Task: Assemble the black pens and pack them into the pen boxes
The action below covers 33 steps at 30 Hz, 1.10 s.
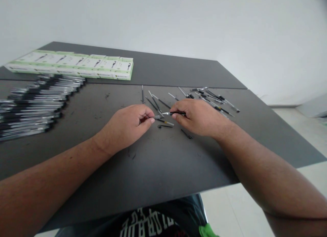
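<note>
My left hand (131,123) is closed in a pinch on a small clear piece (158,117) that looks like a pen cap. Facing it, a pen (176,113) with a dark grip is held in the closed fingers of my right hand (196,116), its pale pointed tip towards the left. The two ends are close together; whether they touch I cannot tell. Just behind my fingers lie several thin refills (155,101). A dark cap with a clip (165,126) and another dark piece (187,134) rest on the table in front.
Loose pens and pen parts (213,98) are scattered beyond my right hand. At the left, many pens (38,106) lie side by side in a long row. Green and white boxes (122,74) line up behind them on the dark table (153,175). A pale wall rises at the back.
</note>
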Available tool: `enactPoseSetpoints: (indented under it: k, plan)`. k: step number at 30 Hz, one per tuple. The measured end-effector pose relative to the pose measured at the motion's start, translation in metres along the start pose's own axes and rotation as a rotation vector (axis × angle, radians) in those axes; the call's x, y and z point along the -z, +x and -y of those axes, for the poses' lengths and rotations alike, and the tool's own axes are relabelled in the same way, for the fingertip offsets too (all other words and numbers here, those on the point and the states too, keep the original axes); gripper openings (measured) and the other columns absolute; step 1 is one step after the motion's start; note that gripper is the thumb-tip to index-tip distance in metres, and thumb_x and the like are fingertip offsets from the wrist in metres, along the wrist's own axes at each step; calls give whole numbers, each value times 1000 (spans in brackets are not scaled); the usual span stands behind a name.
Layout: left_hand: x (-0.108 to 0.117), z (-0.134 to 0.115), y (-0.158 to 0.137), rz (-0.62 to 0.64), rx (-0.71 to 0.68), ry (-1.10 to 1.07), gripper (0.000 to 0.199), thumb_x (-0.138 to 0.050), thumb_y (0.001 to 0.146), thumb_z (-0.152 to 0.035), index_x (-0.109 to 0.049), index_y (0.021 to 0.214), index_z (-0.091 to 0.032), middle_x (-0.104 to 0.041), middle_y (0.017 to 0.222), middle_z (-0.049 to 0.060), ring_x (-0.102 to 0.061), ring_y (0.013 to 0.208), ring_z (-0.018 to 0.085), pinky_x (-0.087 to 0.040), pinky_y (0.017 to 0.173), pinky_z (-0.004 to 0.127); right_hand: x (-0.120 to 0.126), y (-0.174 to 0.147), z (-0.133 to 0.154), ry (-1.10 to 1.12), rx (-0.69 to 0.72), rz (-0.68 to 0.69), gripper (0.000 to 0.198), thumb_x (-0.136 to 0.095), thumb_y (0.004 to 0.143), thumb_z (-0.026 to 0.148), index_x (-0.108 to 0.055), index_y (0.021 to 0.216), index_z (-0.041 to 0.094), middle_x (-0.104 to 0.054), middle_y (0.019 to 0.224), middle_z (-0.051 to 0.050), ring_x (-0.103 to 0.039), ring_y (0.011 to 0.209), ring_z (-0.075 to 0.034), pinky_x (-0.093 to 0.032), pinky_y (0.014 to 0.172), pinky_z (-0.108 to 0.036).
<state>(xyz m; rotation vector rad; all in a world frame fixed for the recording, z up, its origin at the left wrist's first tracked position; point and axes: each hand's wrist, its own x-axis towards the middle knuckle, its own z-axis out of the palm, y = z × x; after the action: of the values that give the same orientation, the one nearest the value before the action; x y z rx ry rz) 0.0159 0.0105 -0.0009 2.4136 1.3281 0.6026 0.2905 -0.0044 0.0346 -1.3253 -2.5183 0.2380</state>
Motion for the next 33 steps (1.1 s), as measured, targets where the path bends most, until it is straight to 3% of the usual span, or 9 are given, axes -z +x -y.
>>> enactPoseSetpoints:
  k: [17,33]
  plan:
    - [-2,-2,-2,78,-86,11,26,-60,99,-41,-79,106,-25,-83,97,5,-75,89,24,-55,86,36,-4,0,19,-19,9,167,25,-63,106,19,-83,120,18,-84,117,-11,-75,106,-26,-52,94,-35]
    - [4,-4,-1,100,-54,-54,29,-61,98,-43,-84,107,-26,-87,98,3,-79,89,23,-57,83,34,-6,1,17,35,57,147,24,-63,108,18,-84,119,19,-86,113,-10,-75,103,-25,-52,93,-35]
